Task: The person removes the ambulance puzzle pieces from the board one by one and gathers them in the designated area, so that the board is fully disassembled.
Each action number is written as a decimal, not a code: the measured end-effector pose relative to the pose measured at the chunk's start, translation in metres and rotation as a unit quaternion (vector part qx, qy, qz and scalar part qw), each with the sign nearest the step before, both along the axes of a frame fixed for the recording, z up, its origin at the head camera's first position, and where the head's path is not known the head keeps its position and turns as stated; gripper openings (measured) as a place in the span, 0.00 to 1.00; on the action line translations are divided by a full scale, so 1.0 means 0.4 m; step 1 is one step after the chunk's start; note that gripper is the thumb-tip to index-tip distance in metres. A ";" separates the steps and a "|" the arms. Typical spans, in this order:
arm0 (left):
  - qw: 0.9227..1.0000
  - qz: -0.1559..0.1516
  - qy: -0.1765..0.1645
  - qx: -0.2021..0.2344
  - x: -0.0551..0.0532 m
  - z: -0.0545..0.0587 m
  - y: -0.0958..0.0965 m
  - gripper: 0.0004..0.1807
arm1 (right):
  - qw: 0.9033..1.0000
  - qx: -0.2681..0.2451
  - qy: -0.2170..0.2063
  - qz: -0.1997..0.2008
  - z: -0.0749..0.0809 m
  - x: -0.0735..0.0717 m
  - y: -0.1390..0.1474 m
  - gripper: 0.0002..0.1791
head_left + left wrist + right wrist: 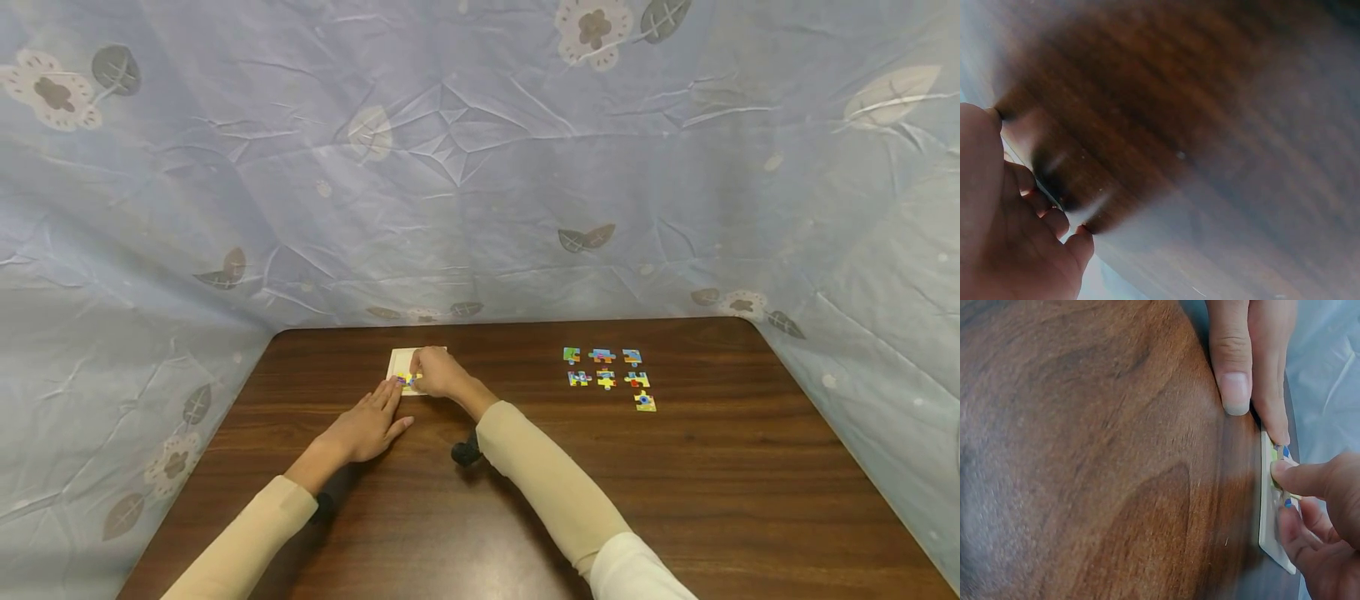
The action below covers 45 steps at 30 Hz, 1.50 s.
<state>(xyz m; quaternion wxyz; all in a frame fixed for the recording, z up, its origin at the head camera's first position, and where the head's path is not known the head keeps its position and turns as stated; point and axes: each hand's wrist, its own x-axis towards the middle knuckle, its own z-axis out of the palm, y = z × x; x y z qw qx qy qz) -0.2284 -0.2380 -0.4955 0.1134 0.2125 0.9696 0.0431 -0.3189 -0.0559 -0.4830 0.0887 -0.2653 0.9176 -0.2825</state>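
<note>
A cream puzzle tray lies near the far edge of the table, left of centre. My right hand is over its right part and pinches a yellow and blue jigsaw piece between thumb and fingers, low over the tray. Much of that piece is hidden by the fingers. My left hand lies with extended fingers at the tray's left lower edge, fingertips touching the tray or a colourful piece in it. In the left wrist view the left hand shows, but not the tray.
To the right on the brown wooden table lie several loose jigsaw pieces in rough rows, one blue and yellow piece nearest. A patterned grey-blue cloth hangs behind and beside the table.
</note>
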 end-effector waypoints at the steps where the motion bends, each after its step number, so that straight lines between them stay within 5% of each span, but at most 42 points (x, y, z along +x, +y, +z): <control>1: 1.000 0.000 -0.001 0.000 0.000 0.000 0.001 0.43 | 1.000 -0.008 -0.003 -0.001 -0.001 0.000 0.001 0.12; 7: 1.000 0.001 -0.001 0.001 -0.002 0.001 0.005 0.43 | 0.994 -0.103 -0.027 -0.018 0.013 -0.005 0.025 0.08; 18: 1.000 0.003 0.000 0.007 0.003 0.006 0.001 0.42 | 0.971 -0.225 -0.077 -0.039 0.129 0.001 0.156 0.12; 34: 1.000 -0.002 0.006 0.010 0.001 -0.004 -0.001 0.42 | 0.986 -0.157 -0.043 -0.033 0.293 0.056 0.479 0.08; 45: 1.000 -0.003 0.010 0.005 0.000 -0.013 0.002 0.43 | 0.997 -0.057 -0.030 -0.034 0.286 0.087 0.705 0.08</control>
